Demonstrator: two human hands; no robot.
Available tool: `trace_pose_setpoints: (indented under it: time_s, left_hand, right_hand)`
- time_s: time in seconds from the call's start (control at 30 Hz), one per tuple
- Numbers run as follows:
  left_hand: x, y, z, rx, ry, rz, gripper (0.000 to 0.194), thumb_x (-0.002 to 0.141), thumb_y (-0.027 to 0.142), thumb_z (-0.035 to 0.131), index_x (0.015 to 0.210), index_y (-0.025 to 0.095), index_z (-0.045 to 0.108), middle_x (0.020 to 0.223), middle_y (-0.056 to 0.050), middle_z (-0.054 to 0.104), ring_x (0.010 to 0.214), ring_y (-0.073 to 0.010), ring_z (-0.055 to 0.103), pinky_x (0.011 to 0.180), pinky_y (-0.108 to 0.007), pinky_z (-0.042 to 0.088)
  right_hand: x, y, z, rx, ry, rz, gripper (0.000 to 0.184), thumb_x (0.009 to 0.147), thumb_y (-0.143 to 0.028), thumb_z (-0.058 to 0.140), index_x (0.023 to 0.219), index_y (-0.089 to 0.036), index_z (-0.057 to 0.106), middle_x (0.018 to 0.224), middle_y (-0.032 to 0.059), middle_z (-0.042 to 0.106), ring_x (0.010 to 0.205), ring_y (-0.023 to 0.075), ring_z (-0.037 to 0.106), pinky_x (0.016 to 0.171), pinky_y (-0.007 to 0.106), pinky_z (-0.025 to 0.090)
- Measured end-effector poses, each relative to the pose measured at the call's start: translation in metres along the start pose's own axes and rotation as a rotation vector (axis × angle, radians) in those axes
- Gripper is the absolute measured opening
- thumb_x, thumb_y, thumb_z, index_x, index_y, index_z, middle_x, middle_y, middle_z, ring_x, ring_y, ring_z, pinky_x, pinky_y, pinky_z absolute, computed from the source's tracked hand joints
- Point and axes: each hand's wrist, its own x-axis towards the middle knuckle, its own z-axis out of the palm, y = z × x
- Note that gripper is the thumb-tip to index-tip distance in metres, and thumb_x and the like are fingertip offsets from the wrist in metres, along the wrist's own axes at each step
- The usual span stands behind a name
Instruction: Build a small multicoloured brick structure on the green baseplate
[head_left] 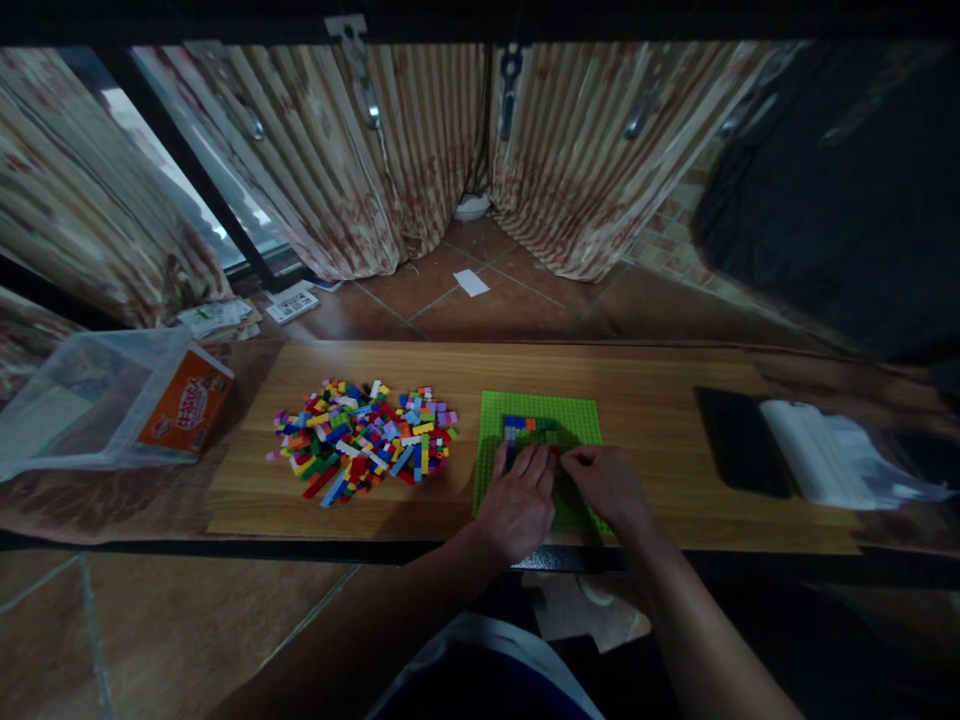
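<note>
A green baseplate [577,415] lies on the wooden table, with a small cluster of bricks [529,427] in blue, green and orange built near its middle. My left hand [519,505] rests on the plate's near part, its fingers lying flat against the built bricks. My right hand [606,485] sits beside it on the right, fingers curled and pinched toward the bricks; what is under the fingertips is hidden. A heap of loose colored bricks [364,440] lies on the table to the left of the plate.
A clear plastic box [90,400] with an orange label stands at the far left. A black flat object [739,440] and a white plastic bag [832,455] lie at the right. Curtains hang behind, with papers on the tiled floor.
</note>
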Motion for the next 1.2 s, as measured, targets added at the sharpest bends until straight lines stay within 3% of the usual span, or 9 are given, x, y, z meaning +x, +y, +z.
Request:
trace_pose_setpoints:
  time_s: [0.27,0.43,0.57,0.73,0.9,1.03,1.2]
  left_hand:
    - [0.002,0.003,-0.003,-0.014,0.028,-0.021,0.044,0.097,0.03,0.04,0.135,0.012,0.05,0.142,-0.013,0.052,0.133,-0.0264,0.042,0.117,-0.055,0.019]
    - [-0.004,0.001,-0.016,-0.072,0.055,-0.063,0.049,0.095,0.031,0.044,0.14,0.015,0.044,0.147,-0.012,0.046,0.139,-0.0284,0.035,0.116,-0.057,0.021]
    - [-0.022,-0.006,-0.027,-0.148,0.132,-0.143,0.055,0.091,0.025,0.047,0.144,0.013,0.037,0.151,-0.015,0.04,0.139,-0.0301,0.035,0.113,-0.055,0.03]
    - [-0.051,-0.009,-0.023,-0.227,0.236,-0.171,0.055,0.091,0.019,0.045,0.144,0.007,0.034,0.145,-0.02,0.044,0.138,-0.0295,0.038,0.112,-0.05,0.037]
    - [-0.067,-0.006,-0.016,-0.286,0.178,-0.195,0.055,0.089,0.014,0.047,0.143,0.01,0.037,0.142,-0.018,0.047,0.135,-0.0285,0.041,0.11,-0.05,0.041]
    - [-0.07,-0.008,-0.015,-0.3,0.176,-0.205,0.051,0.09,0.013,0.045,0.14,0.009,0.04,0.141,-0.019,0.049,0.135,-0.0281,0.042,0.109,-0.05,0.043]
    - [-0.072,-0.009,-0.014,-0.308,0.184,-0.18,0.047,0.091,0.016,0.048,0.137,0.009,0.043,0.141,-0.019,0.048,0.134,-0.0285,0.042,0.11,-0.049,0.042]
  right_hand:
    - [0.011,0.004,-0.004,-0.007,-0.07,-0.081,0.026,0.08,-0.027,0.053,0.074,-0.016,0.076,0.074,0.0057,0.074,0.072,0.0194,0.066,0.066,0.027,0.043]
    - [0.014,0.007,-0.008,0.02,-0.055,-0.115,0.029,0.082,-0.032,0.052,0.074,-0.017,0.075,0.073,0.006,0.074,0.07,0.02,0.066,0.065,0.029,0.045]
    - [0.006,0.016,-0.008,0.1,0.113,-0.106,0.033,0.085,-0.034,0.047,0.086,-0.017,0.074,0.088,0.0089,0.075,0.081,0.0217,0.068,0.074,0.032,0.049]
    - [-0.016,0.024,0.003,0.139,0.337,-0.142,0.037,0.086,-0.035,0.043,0.1,-0.015,0.07,0.098,0.0127,0.073,0.087,0.0239,0.067,0.081,0.039,0.051]
    - [-0.021,0.001,0.017,0.013,0.39,-0.317,0.046,0.093,-0.038,0.037,0.122,-0.012,0.06,0.12,0.018,0.064,0.113,0.0277,0.058,0.097,0.045,0.046]
    - [-0.004,-0.029,0.029,-0.151,0.299,-0.397,0.057,0.096,-0.046,0.032,0.139,-0.011,0.045,0.142,0.0183,0.049,0.134,0.03,0.041,0.108,0.05,0.035]
    - [0.023,-0.051,0.043,-0.355,0.185,-0.373,0.068,0.097,-0.053,0.027,0.15,-0.01,0.029,0.155,0.0172,0.032,0.146,0.0305,0.021,0.114,0.055,0.022]
